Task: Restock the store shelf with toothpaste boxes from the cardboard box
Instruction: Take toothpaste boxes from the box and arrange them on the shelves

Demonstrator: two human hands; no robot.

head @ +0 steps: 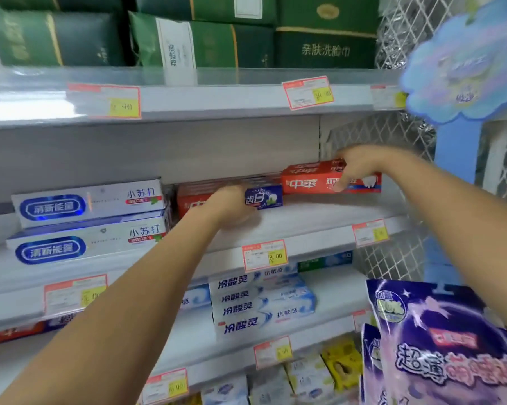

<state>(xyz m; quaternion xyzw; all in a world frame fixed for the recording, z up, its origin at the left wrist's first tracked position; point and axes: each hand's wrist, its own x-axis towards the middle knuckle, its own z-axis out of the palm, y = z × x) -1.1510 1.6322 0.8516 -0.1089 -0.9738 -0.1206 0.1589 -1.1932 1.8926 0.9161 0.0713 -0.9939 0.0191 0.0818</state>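
"中華" on red toothpaste box; "冷酸灵" on white boxes; "8.00" price tag.

View: one head camera, facing the white metal store shelf
Range: close, arm's reach
Angle: slightly downward

Red toothpaste boxes lie flat, side by side, on the white shelf.
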